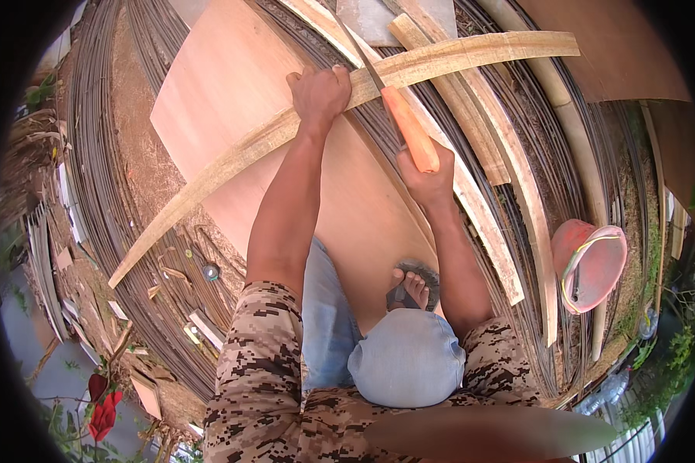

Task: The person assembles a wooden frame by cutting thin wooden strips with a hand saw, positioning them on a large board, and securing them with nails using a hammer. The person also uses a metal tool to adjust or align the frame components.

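Note:
My left hand grips a long pale strip of split wood that runs from the lower left to the upper right across a plywood sheet. My right hand holds a knife by its orange handle. The knife's blade rests against the strip just right of my left hand. My knees in blue jeans and one sandalled foot lie below, on the plywood.
Bundles of steel rods lie under and around the plywood. More split wooden strips lie to the right. A pink bucket stands at the right. Scraps and offcuts litter the lower left, near a red flower.

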Demonstrator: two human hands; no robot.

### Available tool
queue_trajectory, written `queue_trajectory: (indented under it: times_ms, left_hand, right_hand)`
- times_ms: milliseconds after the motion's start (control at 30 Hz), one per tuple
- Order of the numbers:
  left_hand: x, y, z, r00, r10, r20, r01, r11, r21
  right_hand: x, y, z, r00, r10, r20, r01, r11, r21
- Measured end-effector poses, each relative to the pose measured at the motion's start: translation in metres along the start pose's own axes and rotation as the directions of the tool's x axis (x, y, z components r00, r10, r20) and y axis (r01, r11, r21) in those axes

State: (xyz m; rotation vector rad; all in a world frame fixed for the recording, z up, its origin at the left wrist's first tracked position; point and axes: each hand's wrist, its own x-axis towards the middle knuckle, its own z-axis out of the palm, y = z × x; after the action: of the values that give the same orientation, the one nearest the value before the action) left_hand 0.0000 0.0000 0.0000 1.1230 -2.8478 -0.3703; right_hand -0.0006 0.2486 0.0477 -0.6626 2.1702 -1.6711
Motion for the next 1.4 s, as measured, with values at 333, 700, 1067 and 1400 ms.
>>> queue_trajectory:
  times_ms: [333, 700, 1067, 1400]
  left_hand:
    - [-0.007, -0.001, 0.002, 0.992, -0.043, 0.120, 0.046, 0.999, -0.020]
    - [0.004, 0.000, -0.011, 0.997, -0.012, 0.076, 0.014, 1.000, -0.024]
    - [-0.014, 0.009, -0.009, 0.994, 0.038, -0.102, -0.037, 0.999, 0.016]
    - [-0.010, -0.001, 0.008, 1.000, -0.014, -0.002, 0.014, 0.998, -0.062]
  right_hand:
    - [-0.198, -0.050, -0.137, 0.990, -0.003, 0.141, 0.046, 0.951, -0.307]
    - [-0.133, -0.005, -0.077, 0.996, 0.017, 0.084, 0.002, 0.974, -0.228]
    - [0.013, 0.011, 0.016, 0.999, 0.038, -0.010, -0.037, 0.999, 0.020]
    - [-0.169, -0.036, -0.112, 0.987, -0.135, 0.089, 0.154, 0.951, -0.269]
